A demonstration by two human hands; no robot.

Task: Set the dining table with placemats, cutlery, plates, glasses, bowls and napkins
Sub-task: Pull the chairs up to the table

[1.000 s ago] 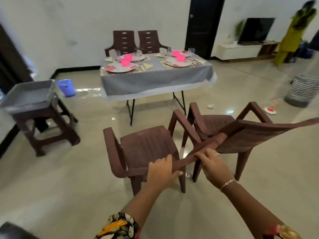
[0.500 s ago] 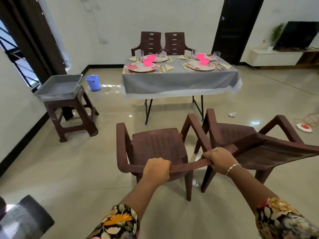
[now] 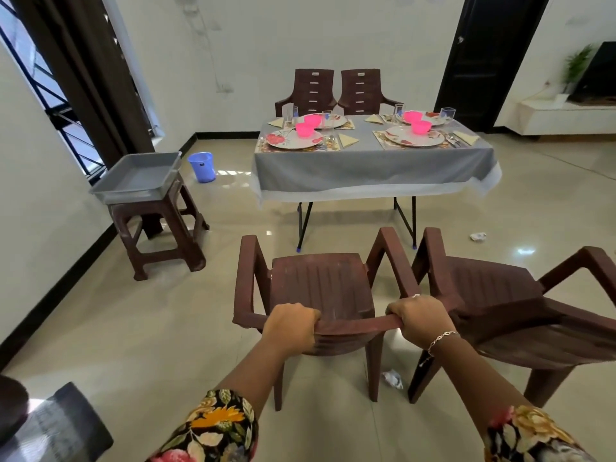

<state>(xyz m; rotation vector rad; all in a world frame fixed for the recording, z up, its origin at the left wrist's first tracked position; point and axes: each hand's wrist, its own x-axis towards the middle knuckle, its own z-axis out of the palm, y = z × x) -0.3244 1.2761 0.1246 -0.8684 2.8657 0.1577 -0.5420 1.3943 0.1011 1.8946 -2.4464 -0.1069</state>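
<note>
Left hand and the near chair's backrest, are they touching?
Touching: the head view shows the left hand gripping the near chair's backrest, fingers curled over its edge.

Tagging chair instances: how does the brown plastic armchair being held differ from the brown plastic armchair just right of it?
The held brown plastic armchair has the left hand and right hand gripping its backrest top; the right-side brown plastic armchair is untouched. The held one squarely faces the grey-clothed dining table; the right-side one is turned at an angle. Shared: same colour, ribbed seats, armrests.
</note>
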